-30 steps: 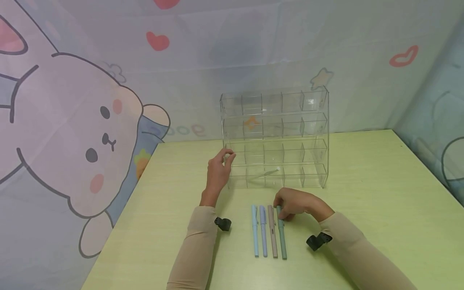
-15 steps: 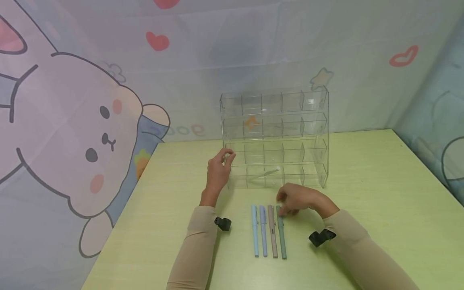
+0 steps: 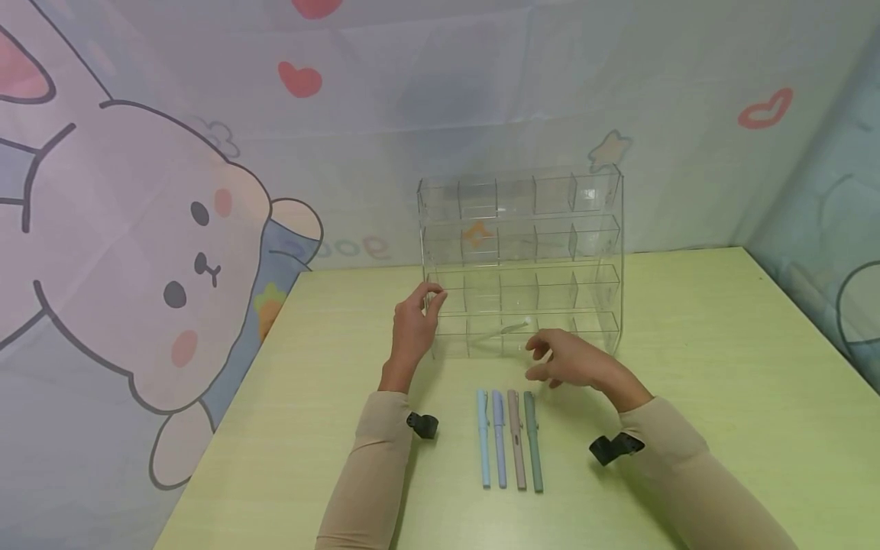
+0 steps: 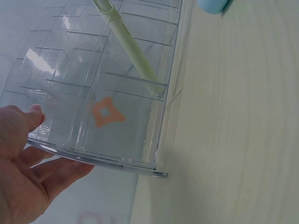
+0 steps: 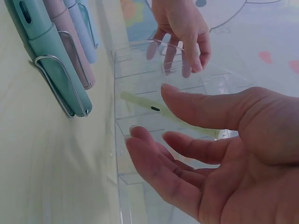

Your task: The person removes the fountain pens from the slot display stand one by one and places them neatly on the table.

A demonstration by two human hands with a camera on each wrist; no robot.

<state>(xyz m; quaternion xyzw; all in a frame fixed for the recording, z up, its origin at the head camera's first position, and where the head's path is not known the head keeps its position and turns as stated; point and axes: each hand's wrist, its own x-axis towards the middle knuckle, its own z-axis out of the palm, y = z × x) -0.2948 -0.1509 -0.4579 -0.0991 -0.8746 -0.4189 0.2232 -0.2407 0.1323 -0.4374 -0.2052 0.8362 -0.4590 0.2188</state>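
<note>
A clear, tiered rack (image 3: pixel 481 268) with divided compartments stands at the back of the table. My left hand (image 3: pixel 415 325) holds its left side panel, thumb and fingers on opposite faces in the left wrist view. In the rack's bottom tier a pale green pen (image 4: pixel 128 44) leans at a slant. My right hand (image 3: pixel 574 359) hovers before that tier, fingers loosely bent and apart, holding nothing. Below it lie pens side by side: light blue (image 3: pixel 484 443), violet (image 3: pixel 500 443), brownish pink (image 3: pixel 517 447) and dark green (image 3: pixel 534 447), clips toward the rack.
The pale yellow-green table (image 3: pixel 701 382) extends on both sides of the rack. Behind it hangs a cloth backdrop (image 3: pixel 371 137) with a cartoon bear and hearts. Both wrists carry a small black camera (image 3: pixel 422 425).
My right hand has let go of the dark green pen's clip end and moved up and away toward the rack. The pens lie where they were; the left hand has stayed in place.
</note>
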